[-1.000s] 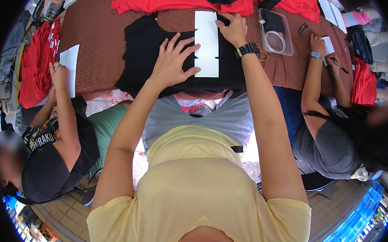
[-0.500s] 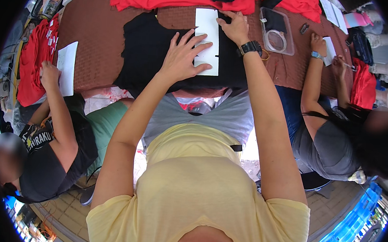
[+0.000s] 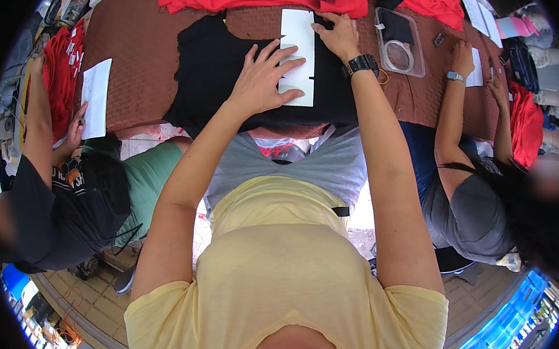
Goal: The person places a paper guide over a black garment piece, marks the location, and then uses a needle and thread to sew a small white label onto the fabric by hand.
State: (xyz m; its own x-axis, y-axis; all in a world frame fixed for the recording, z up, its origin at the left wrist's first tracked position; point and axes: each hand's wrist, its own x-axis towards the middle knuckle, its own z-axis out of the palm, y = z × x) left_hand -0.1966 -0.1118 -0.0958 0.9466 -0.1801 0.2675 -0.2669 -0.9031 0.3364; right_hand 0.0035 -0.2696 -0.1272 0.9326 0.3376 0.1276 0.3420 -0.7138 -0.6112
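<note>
The brown table [image 3: 132, 60] curves across the top of the frame. On it, upper centre, the black cloth [image 3: 209, 72] lies flat, its longer axis running left to right. The white card [image 3: 303, 80] rests on the cloth, its long axis nearly upright in the frame, one short end pointing to the top edge, the other to the person. The left hand [image 3: 257, 82] lies spread, fingers apart, fingertips on the card; the right hand [image 3: 342, 39], thumb and forefinger parted, touches its right edge with the thumb. A dark watch [image 3: 360, 65] circles the right wrist.
</note>
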